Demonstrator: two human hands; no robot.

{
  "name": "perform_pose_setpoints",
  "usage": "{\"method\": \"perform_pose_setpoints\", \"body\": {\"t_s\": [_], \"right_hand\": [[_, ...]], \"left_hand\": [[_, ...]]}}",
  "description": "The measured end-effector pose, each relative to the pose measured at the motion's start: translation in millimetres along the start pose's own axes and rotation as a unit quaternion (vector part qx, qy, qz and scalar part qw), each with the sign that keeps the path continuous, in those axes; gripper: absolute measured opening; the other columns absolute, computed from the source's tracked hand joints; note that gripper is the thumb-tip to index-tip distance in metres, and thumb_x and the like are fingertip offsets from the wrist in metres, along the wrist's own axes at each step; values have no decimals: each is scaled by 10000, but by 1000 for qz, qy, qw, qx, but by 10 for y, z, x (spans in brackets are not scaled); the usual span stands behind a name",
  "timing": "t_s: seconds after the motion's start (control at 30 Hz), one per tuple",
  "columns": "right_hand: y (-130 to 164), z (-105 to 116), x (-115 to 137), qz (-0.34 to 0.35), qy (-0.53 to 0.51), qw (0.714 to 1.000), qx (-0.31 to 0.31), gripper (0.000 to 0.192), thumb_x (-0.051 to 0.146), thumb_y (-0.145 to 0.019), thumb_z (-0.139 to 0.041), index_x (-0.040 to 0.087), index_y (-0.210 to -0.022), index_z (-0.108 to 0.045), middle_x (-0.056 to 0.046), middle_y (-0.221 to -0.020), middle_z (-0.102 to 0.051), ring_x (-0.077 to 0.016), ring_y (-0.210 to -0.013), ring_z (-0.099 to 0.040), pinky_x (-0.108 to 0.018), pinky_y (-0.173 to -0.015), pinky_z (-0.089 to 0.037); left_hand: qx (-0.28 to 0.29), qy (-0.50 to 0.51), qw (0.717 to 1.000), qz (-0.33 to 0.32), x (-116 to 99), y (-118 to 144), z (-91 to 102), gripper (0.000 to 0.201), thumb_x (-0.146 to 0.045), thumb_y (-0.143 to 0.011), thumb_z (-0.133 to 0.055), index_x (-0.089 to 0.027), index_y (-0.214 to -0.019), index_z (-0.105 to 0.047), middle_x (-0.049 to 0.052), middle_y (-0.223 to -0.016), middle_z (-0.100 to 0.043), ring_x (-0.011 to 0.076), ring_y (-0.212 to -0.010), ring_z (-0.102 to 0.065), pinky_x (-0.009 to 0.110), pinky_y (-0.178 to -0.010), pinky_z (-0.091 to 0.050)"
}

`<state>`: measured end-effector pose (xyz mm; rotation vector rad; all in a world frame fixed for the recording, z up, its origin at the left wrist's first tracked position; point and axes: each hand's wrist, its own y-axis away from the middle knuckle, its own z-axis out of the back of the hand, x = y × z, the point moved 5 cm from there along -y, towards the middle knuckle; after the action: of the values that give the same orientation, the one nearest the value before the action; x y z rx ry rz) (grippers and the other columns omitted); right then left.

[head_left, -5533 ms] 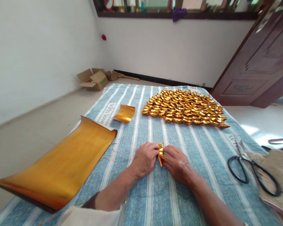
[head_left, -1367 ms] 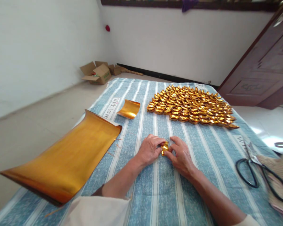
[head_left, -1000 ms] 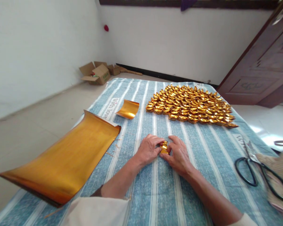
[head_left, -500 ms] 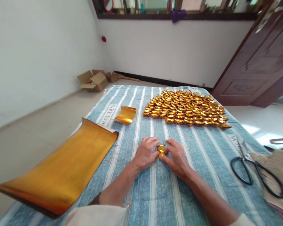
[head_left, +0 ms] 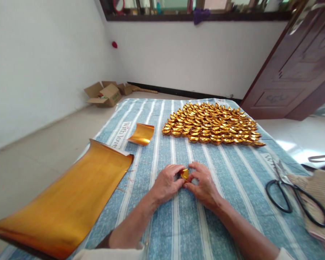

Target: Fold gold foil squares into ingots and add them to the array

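Observation:
Between my two hands is a small piece of folded gold foil paper (head_left: 184, 174), just above or on the striped cloth. My left hand (head_left: 167, 183) grips its left side with thumb and curled fingers. On the other side, my right hand (head_left: 202, 183) pinches it between thumb and fingertips. Part of the piece is hidden by the fingers. Beyond the hands lie many folded gold foil ingots (head_left: 211, 124) in close rows. A small gold foil sheet (head_left: 142, 134) lies curled at the left, behind a large stack of gold foil sheets (head_left: 67, 195).
Black-handled scissors (head_left: 295, 195) lie at the right, partly on a beige knitted cloth (head_left: 314, 198). A blue striped tablecloth (head_left: 165, 224) covers the table. Open cardboard boxes (head_left: 105, 94) stand on the floor beyond its far left. A brown door (head_left: 289, 72) is at the right.
My left fingers have closed in over the top of the foil piece, so less of it shows. The whole view has shifted slightly.

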<state>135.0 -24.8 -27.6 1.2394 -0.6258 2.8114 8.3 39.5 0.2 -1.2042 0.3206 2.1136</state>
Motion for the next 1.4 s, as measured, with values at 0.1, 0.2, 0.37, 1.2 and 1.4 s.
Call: {"method": "perform_pose_setpoints", "body": {"t_s": [0.1, 0.2, 0.37, 1.2, 1.4], "right_hand": [[-8, 22, 3, -20, -38, 999, 3, 173, 130, -636, -754, 219, -615, -607, -56, -1145, -617, -278, -1165, -506, -494, -1018, -314], [-13, 44, 25, -32, -86, 996, 5, 163, 120, -648, -729, 217, -610, -603, -57, -1148, -610, -259, -1166, -506, -460, -1022, -328], [-18, 66, 80, -36, -145, 989, 19, 136, 145, -669, -710, 215, -620, -604, -53, -1146, -603, -234, -1149, -523, -411, -1011, -353], [-61, 125, 124, -71, -187, 980, -2, 173, 220, -739, -630, 204, -579, -566, -62, -1027, -652, -205, -975, -605, -347, -873, -441], [-66, 124, 109, -82, -197, 977, -12, 206, 259, -750, -630, 205, -568, -553, -62, -979, -661, -200, -917, -619, -346, -843, -455]], "left_hand": [[-7, 154, 985, 78, 80, 10, 3, 346, -193, -728, -617, -150, -1071, -635, 66, -1011, -686, 205, -883, -654, 320, -791, -511], [-33, 246, 960, 129, 153, 14, 10, 314, -230, -720, -643, -134, -1019, -651, 62, -952, -698, 190, -842, -665, 297, -764, -519], [-45, 289, 940, 176, 184, 28, -12, 274, -221, -693, -666, -135, -952, -683, 39, -811, -710, 140, -677, -637, 214, -568, -472], [-102, 336, 914, 202, 80, 79, -92, 248, -200, -660, -678, -136, -900, -691, 39, -799, -719, 157, -689, -660, 205, -539, -512], [-100, 331, 919, 191, 72, 82, -89, 219, -213, -677, -685, -147, -886, -699, 30, -786, -720, 156, -694, -662, 200, -540, -511]]}}
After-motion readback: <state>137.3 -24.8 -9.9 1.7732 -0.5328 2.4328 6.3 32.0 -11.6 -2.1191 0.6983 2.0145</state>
